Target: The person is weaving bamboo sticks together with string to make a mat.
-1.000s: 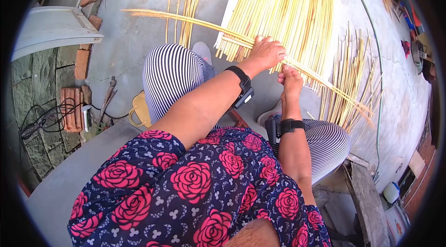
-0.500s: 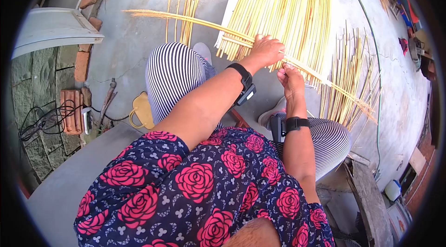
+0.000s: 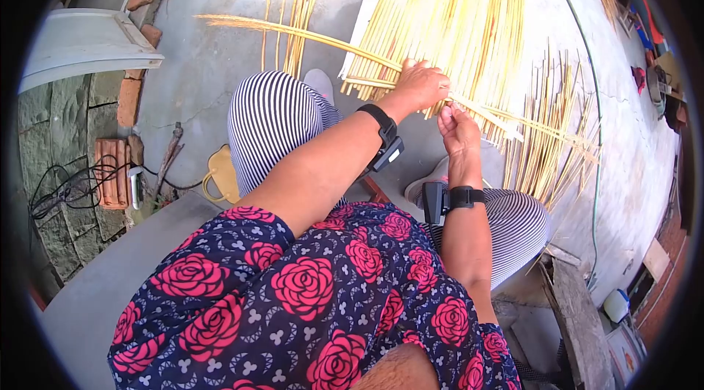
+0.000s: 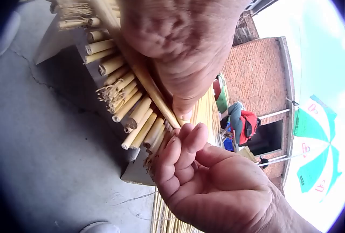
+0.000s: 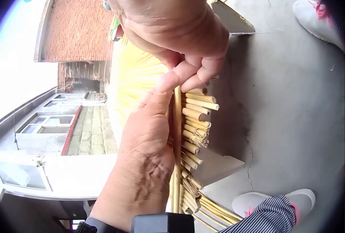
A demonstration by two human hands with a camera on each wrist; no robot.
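Many pale stalks (image 3: 455, 16) lie side by side, their cut ends (image 4: 129, 111) showing below the hands. Across these ends runs a crosswise stalk (image 3: 315, 38) with a feathery tip at the left. My left hand (image 3: 422, 87) lies over the crosswise stalks and grips them, its palm hiding part of them in the left wrist view. Just right of it, my right hand (image 3: 460, 129) has its thumb and fingers closed together at the crosswise stalks. In the right wrist view, the right hand (image 5: 167, 22) meets the left hand (image 5: 148, 136) at the fingertips.
Loose thin stalks (image 3: 550, 118) lie right of the row, others (image 3: 297, 16) at the upper left. A green hose (image 3: 598, 140) runs down the right. A yellow bag (image 3: 222, 173) and bricks (image 3: 114, 173) are at the left. A person in red (image 4: 248, 125) sits beyond.
The feathery right end of the crosswise stalks has swung slightly up and right. A short pale end now stands apart below it. Both hands have stayed nearly in place.
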